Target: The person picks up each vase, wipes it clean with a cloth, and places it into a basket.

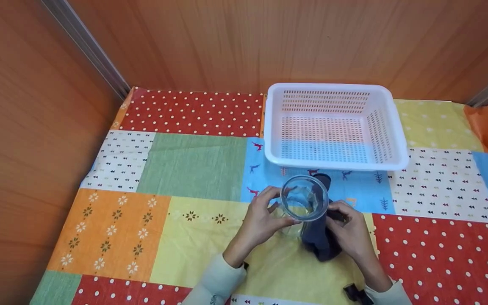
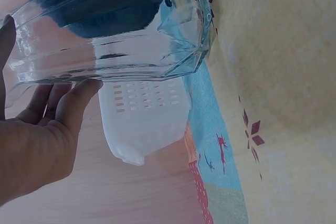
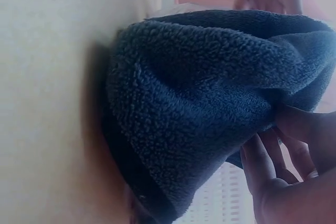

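Observation:
A tall clear glass (image 1: 304,218) stands mouth-up in front of me, with thick facets at its base in the left wrist view. My left hand (image 1: 261,222) grips its side near the rim, thumb toward me and fingers on the far side. Against the right side of the glass lies a fuzzy dark blue cloth (image 1: 315,237), bunched and hanging down. My right hand (image 1: 350,231) pinches this cloth (image 3: 210,87) between thumb and fingers. Through the glass wall (image 2: 131,56), the left wrist view shows more of the dark cloth.
Just beyond the hands sits a white perforated plastic basket (image 1: 335,166) with nothing in it. A patchwork-patterned tablecloth (image 1: 197,165) covers the table. Wood-grain panels (image 1: 244,42) rise at the back and the left (image 1: 28,148).

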Motion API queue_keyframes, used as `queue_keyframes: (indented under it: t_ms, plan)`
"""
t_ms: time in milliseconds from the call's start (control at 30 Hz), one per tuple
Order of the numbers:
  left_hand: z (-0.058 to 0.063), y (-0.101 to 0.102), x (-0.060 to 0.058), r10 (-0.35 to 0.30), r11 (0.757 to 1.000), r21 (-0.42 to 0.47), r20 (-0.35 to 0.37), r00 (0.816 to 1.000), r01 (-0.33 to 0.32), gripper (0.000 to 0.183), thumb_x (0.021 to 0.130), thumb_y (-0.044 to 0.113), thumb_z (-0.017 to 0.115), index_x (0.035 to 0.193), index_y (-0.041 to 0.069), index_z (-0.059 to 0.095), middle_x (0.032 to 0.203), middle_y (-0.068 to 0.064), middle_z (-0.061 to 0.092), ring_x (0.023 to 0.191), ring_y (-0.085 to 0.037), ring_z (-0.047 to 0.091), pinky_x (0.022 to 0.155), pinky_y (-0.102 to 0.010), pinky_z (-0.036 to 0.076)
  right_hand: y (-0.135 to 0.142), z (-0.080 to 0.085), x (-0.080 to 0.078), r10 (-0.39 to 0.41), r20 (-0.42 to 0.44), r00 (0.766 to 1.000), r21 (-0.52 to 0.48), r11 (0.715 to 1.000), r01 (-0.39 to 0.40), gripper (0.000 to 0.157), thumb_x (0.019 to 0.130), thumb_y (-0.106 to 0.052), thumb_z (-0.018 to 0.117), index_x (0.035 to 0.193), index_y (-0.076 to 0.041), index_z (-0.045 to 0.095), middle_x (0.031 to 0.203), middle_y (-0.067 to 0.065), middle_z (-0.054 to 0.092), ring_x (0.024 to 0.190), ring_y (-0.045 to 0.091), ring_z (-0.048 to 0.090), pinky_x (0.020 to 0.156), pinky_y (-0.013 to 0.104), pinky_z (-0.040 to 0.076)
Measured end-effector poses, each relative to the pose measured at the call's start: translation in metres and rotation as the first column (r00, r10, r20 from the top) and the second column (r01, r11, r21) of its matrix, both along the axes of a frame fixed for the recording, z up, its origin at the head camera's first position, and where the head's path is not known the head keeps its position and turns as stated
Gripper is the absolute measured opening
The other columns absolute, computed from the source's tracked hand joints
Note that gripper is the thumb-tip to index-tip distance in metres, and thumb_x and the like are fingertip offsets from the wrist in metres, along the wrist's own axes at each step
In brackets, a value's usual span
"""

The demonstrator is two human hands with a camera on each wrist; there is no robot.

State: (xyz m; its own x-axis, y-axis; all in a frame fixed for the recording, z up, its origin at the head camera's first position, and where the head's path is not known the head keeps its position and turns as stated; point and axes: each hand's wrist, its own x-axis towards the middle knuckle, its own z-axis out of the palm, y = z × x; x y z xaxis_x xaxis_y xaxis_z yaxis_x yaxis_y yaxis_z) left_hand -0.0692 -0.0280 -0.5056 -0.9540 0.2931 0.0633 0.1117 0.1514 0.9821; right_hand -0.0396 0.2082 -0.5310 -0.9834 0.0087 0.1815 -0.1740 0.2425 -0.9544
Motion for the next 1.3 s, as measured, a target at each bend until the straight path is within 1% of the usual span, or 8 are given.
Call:
queue_keyframes:
  t_ms: [167, 333, 433, 633, 733, 867, 1000, 1300]
  plan:
    - [-0.001, 0.001, -0.001, 0.004, 1.0, -0.01, 0.005, 1.0, -0.004, 0.054, 0.077, 0.009, 0.095, 0.126, 0.013, 0.072, 0.122, -0.002, 0.067, 0.122, -0.023, 0.061, 0.104, -0.045, 0.056, 0.001, -0.005, 0.0, 0.006, -0.004, 1.0, -0.013, 1.0, -0.006, 0.019, 0.087, 0.021, 0.071, 0.104, 0.012, 0.07, 0.101, -0.013, 0.067, 0.097, -0.002, 0.066, 0.08, 0.014, 0.058]
    - [0.0, 0.001, 0.0, 0.002, 1.0, 0.0, 0.01, 1.0, -0.002, 0.055, 0.077, 0.009, 0.095, 0.127, 0.014, 0.072, 0.123, -0.002, 0.066, 0.123, -0.024, 0.06, 0.105, -0.048, 0.055, -0.001, -0.003, 0.001, -0.003, -0.026, 1.0, -0.023, 1.0, 0.002, 0.021, 0.085, 0.023, 0.071, 0.104, 0.013, 0.071, 0.1, -0.013, 0.069, 0.096, -0.001, 0.066, 0.081, 0.015, 0.058]
    - [0.001, 0.0, 0.0, 0.002, 1.0, 0.006, 0.017, 1.0, -0.002, 0.054, 0.077, 0.008, 0.095, 0.126, 0.014, 0.072, 0.123, -0.002, 0.066, 0.123, -0.023, 0.06, 0.105, -0.046, 0.055, -0.004, 0.004, 0.001, -0.011, -0.022, 1.0, -0.025, 1.0, 0.01, 0.022, 0.085, 0.023, 0.071, 0.104, 0.012, 0.072, 0.099, -0.012, 0.07, 0.096, 0.001, 0.067, 0.081, 0.016, 0.059]
    - [0.001, -0.001, 0.0, 0.013, 1.0, -0.015, 0.019, 1.0, -0.013, 0.056, 0.077, 0.008, 0.095, 0.128, 0.015, 0.072, 0.122, 0.0, 0.066, 0.123, -0.021, 0.061, 0.104, -0.043, 0.056, -0.008, 0.026, 0.002, -0.017, -0.012, 1.0, -0.024, 1.0, 0.016, 0.024, 0.087, 0.021, 0.072, 0.108, 0.01, 0.075, 0.101, -0.003, 0.07, 0.099, 0.004, 0.065, 0.082, 0.019, 0.06]
    - [0.0, -0.001, 0.001, 0.012, 1.0, -0.015, 0.005, 1.0, -0.012, 0.055, 0.076, 0.008, 0.096, 0.126, 0.015, 0.073, 0.121, 0.0, 0.066, 0.123, -0.022, 0.061, 0.103, -0.042, 0.056, -0.009, 0.03, 0.003, -0.014, -0.018, 1.0, -0.022, 1.0, 0.014, 0.025, 0.087, 0.021, 0.073, 0.109, 0.01, 0.075, 0.102, -0.003, 0.071, 0.1, 0.004, 0.066, 0.083, 0.019, 0.06]
    - [-0.002, -0.001, 0.001, 0.008, 1.0, -0.016, -0.02, 1.0, -0.009, 0.052, 0.076, 0.01, 0.096, 0.123, 0.013, 0.073, 0.121, -0.001, 0.067, 0.121, -0.024, 0.062, 0.102, -0.04, 0.057, -0.008, 0.028, 0.003, -0.014, -0.009, 1.0, -0.02, 1.0, 0.013, 0.025, 0.086, 0.02, 0.074, 0.109, 0.009, 0.076, 0.101, -0.003, 0.071, 0.1, 0.004, 0.067, 0.083, 0.019, 0.06]
    - [-0.002, -0.001, 0.001, 0.002, 1.0, -0.021, -0.026, 1.0, -0.003, 0.052, 0.077, 0.012, 0.095, 0.124, 0.013, 0.073, 0.122, -0.002, 0.067, 0.122, -0.023, 0.062, 0.102, -0.04, 0.057, -0.006, 0.025, 0.002, -0.018, 0.006, 1.0, -0.005, 1.0, 0.018, 0.024, 0.087, 0.02, 0.073, 0.107, 0.007, 0.076, 0.101, -0.002, 0.07, 0.1, 0.005, 0.065, 0.082, 0.019, 0.06]
    - [-0.001, -0.001, 0.0, -0.006, 1.0, -0.006, -0.008, 1.0, 0.006, 0.051, 0.079, 0.009, 0.094, 0.124, 0.013, 0.072, 0.122, -0.001, 0.067, 0.122, -0.022, 0.061, 0.104, -0.043, 0.056, -0.003, 0.006, 0.0, -0.025, 0.026, 0.999, 0.015, 1.0, 0.024, 0.023, 0.085, 0.023, 0.072, 0.102, 0.008, 0.074, 0.098, -0.005, 0.068, 0.099, 0.002, 0.065, 0.082, 0.016, 0.058]
